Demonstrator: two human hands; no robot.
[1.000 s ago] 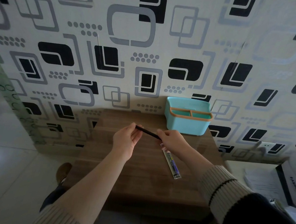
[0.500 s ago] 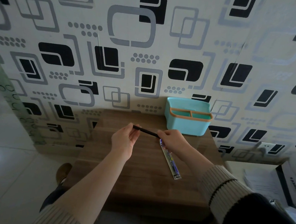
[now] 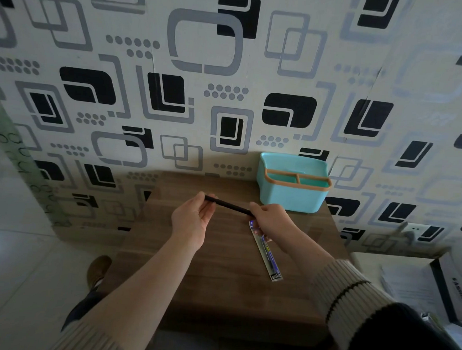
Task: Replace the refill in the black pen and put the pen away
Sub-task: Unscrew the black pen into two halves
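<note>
Since a second ago the black pen (image 3: 227,205) has lifted slightly and both hands sit a touch higher — little else shifted. Pen held above the wooden table (image 3: 216,283), long axis nearly level, running left to right, left end a bit higher and farther. Left hand (image 3: 191,221) pinches the left end between thumb and fingertips; right hand (image 3: 269,217) pinches the right end, fingers curled. Packaged refill (image 3: 266,252) flat on the table below the right hand, lying diagonally. Teal organizer (image 3: 292,184) stands at the back — against the patterned wall.
</note>
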